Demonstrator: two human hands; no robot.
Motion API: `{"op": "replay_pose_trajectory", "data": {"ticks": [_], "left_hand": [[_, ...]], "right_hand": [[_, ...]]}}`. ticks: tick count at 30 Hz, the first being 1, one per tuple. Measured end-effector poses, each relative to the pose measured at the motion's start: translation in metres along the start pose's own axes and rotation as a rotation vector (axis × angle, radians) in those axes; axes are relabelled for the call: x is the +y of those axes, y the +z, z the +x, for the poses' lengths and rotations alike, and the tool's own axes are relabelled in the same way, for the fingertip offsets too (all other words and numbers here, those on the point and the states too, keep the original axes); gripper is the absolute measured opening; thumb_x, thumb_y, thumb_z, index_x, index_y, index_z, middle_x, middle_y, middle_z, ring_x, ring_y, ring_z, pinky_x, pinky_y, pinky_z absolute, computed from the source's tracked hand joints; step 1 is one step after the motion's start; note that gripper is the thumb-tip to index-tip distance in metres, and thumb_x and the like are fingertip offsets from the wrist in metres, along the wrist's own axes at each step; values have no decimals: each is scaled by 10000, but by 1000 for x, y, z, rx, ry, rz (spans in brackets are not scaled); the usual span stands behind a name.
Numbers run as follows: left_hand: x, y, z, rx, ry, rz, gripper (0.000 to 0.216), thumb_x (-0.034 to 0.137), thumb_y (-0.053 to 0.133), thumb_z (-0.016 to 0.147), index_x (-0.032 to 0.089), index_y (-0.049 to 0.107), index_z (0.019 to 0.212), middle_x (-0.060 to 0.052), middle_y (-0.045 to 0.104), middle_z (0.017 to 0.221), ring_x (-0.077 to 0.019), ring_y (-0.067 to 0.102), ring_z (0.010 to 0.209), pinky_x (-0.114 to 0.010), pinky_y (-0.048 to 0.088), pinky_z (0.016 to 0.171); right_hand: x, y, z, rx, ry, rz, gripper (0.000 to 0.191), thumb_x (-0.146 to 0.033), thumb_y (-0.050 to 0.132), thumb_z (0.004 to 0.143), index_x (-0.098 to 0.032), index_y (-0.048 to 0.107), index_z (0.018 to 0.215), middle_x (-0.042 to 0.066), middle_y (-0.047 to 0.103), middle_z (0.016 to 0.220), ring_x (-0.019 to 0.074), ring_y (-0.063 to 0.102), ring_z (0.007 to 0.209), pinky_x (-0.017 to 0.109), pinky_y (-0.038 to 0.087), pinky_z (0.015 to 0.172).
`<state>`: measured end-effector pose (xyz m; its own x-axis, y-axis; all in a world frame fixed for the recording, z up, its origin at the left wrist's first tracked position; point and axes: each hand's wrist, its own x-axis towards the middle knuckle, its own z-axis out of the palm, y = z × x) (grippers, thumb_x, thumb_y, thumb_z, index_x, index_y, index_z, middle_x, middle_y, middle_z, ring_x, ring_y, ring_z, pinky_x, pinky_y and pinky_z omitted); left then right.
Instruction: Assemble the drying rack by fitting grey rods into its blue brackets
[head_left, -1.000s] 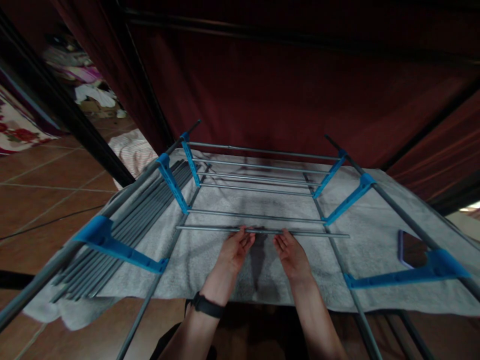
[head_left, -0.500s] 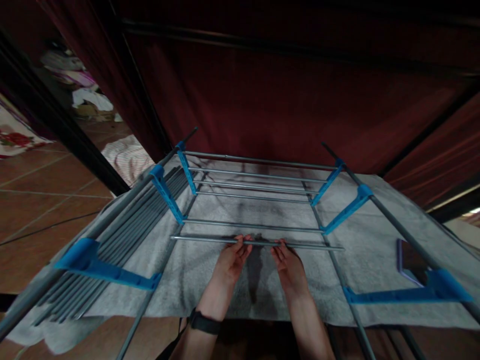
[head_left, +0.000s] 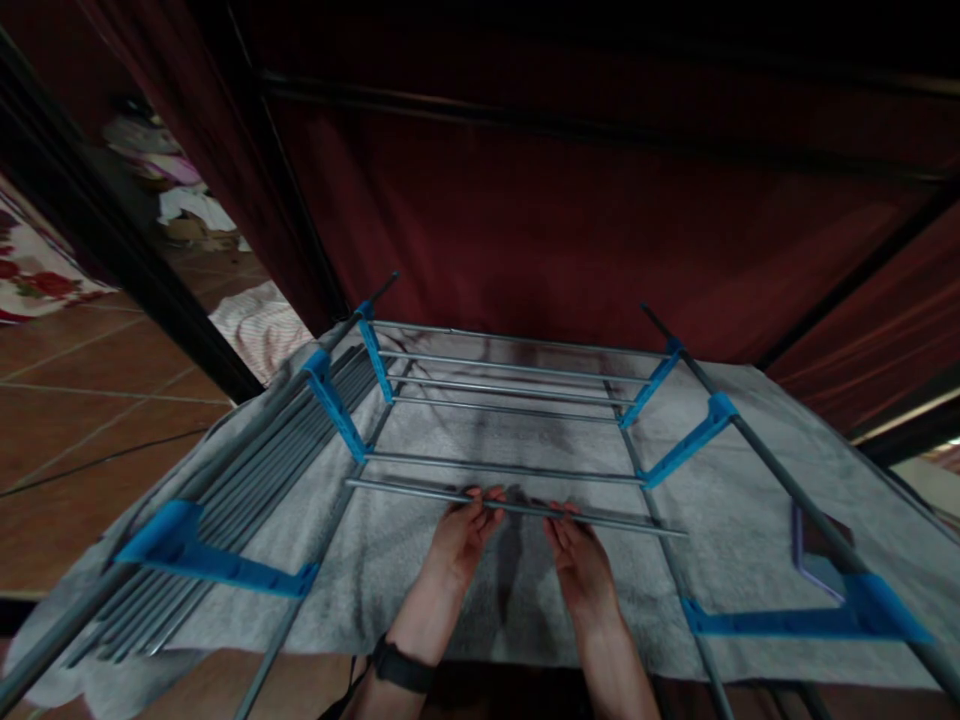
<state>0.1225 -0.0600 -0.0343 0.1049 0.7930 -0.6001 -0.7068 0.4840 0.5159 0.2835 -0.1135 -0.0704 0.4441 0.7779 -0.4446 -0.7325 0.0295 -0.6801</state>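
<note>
A thin grey metal rod (head_left: 622, 523) lies crosswise between the two sides of a partly built rack. My left hand (head_left: 456, 535) grips it left of its middle, and my right hand (head_left: 577, 550) grips it a little to the right, palms turned up. The rod's ends reach over the grey side poles (head_left: 336, 525). Blue plastic brackets (head_left: 336, 408) join the poles on both sides, with several cross rods (head_left: 510, 468) fitted between the farther ones. The nearest left bracket (head_left: 225, 563) and nearest right bracket (head_left: 780, 622) have no rod between them.
Several loose grey rods (head_left: 262, 490) lie bundled on the left of the grey cloth (head_left: 465, 625). A phone (head_left: 814, 550) rests at the right, partly behind a pole. Dark red panels (head_left: 525, 230) stand behind the rack. Clothes (head_left: 195, 205) lie on the tiled floor at far left.
The rod in my hands now tilts, its right end lower and nearer me. The whole view has shifted slightly, so the rack appears lower. Both hands keep their hold.
</note>
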Motion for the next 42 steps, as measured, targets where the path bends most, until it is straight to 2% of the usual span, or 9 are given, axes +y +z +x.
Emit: {"op": "replay_pose_trajectory", "data": {"ticks": [7,13,17,22,30,37,42], "left_hand": [[-2,-5,-3,-11,-68,60,137,14,602,861,148,618,887,-121,761,970,-191,744,833,-299,595,819],[3,-7,2,3,-39,36,148,27,596,867,144,665,928,-123,763,947,-193,742,810,-301,595,800],[7,-14,5,41,-31,14,163,1,586,855,135,666,903,-119,760,945,-191,741,834,-321,589,851],[12,-19,3,-26,-20,-29,160,-7,620,817,127,681,877,-113,750,946,-198,733,861,-337,575,898],[22,-17,-2,6,-15,-101,127,30,563,877,110,661,882,-118,731,880,-192,718,782,-323,585,780],[29,-25,-3,81,87,-166,83,97,574,906,134,637,868,-101,723,846,-177,713,754,-293,586,719],[40,-27,-3,131,158,-210,116,113,561,930,144,624,838,-75,705,783,-134,676,658,-254,576,667]], "right_hand": [[-11,-9,-1,-19,6,8,242,-254,832,649,-283,723,863,-10,746,995,166,688,1036,307,542,960],[-10,-7,-1,-4,-11,-20,205,-256,824,652,-300,718,822,0,743,944,200,699,990,369,573,926],[-10,-6,1,5,3,-13,201,-281,816,663,-263,705,830,5,742,927,178,703,940,325,576,888],[-19,-8,8,17,33,-10,181,-325,790,705,-233,698,831,15,741,924,160,705,922,292,583,876],[-30,-20,19,14,65,-24,132,-257,764,719,-232,707,836,9,739,909,156,704,928,294,588,895],[-35,-25,28,-4,73,-88,74,-259,730,768,-229,690,823,26,733,953,161,700,985,298,593,897],[-33,-24,28,-12,74,-89,55,-267,730,795,-245,697,833,8,729,942,144,698,975,280,595,891]]}}
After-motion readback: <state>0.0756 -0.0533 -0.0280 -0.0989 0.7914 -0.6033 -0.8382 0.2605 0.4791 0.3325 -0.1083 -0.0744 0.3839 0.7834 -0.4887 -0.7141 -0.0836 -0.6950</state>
